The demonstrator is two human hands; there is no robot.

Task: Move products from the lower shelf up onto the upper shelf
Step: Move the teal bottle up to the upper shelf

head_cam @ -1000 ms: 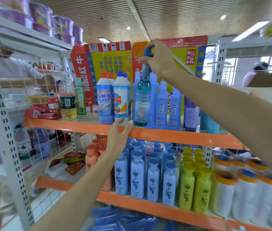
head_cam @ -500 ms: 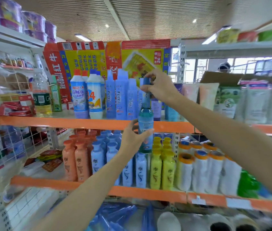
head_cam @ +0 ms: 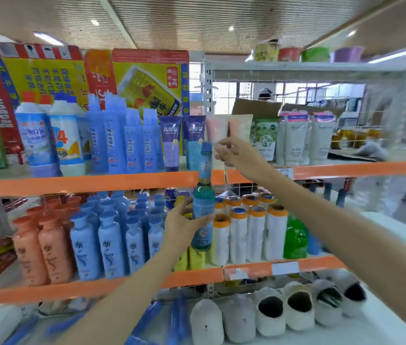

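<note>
A: Bottle (head_cam: 203,207), teal-blue, blue cap, upright at centre of frame; crossing in front of the orange edge of the upper shelf (head_cam: 85,183); base level with the products of the lower shelf (head_cam: 72,290).

B: Grip?

A: Left hand (head_cam: 184,224) wrapped round the lower body, fingers and thumb curled on the label; right hand (head_cam: 234,153) just right of the cap, fingers loosely spread, apparently clear of the bottle; blurred, so contact not certain.

B: Upper shelf, contents?

A: White cleaner bottles (head_cam: 50,138) at left of frame; blue cartons (head_cam: 120,140) at centre left; purple tubes (head_cam: 182,140) behind the cap; pale tubes and pouches (head_cam: 296,138) at right; yellow and red printed boxes (head_cam: 97,78) behind, upper left.

B: Lower shelf?

A: Orange bottles (head_cam: 40,245) at left; blue bottles (head_cam: 112,240) at centre left; white rolls with orange tops (head_cam: 246,232) right of the held bottle; green bottle (head_cam: 294,237) further right.

B: Below that?

A: White rolls lying on their sides (head_cam: 284,312), lower right of frame.
</note>
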